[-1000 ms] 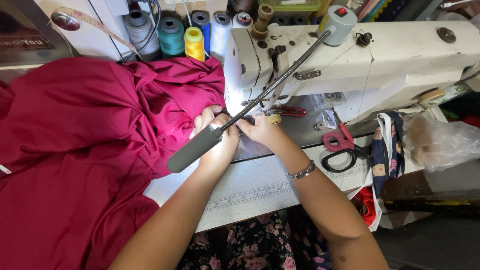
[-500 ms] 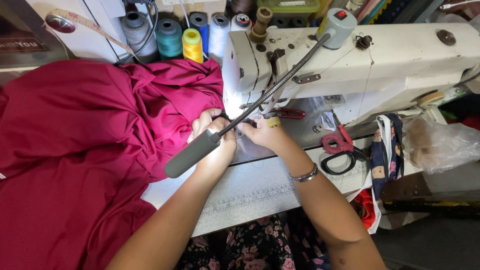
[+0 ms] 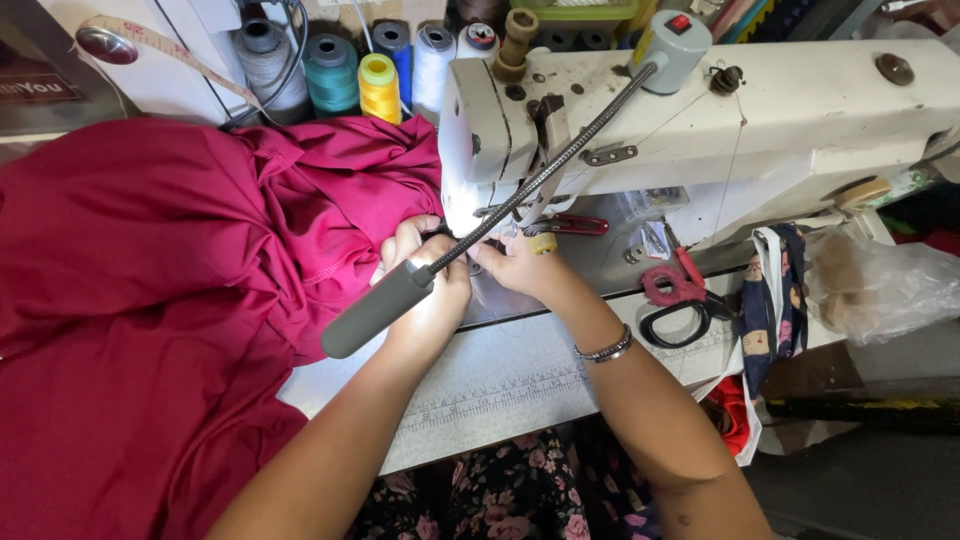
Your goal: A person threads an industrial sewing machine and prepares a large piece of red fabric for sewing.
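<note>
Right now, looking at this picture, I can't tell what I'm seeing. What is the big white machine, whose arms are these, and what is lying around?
The picture comes from a camera worn on a person's head, looking down at their own arms. The white machine is a sewing machine on a work table. A bendy-necked lamp reaches from it over the hands. The left hand rests on red fabric that spreads to the left; the right hand, with a bracelet at the wrist, works close to the needle area. What the fingertips pinch is too small to tell. Thread cones stand behind the fabric, and red-handled scissors lie to the right, near a clear plastic bag.
</note>
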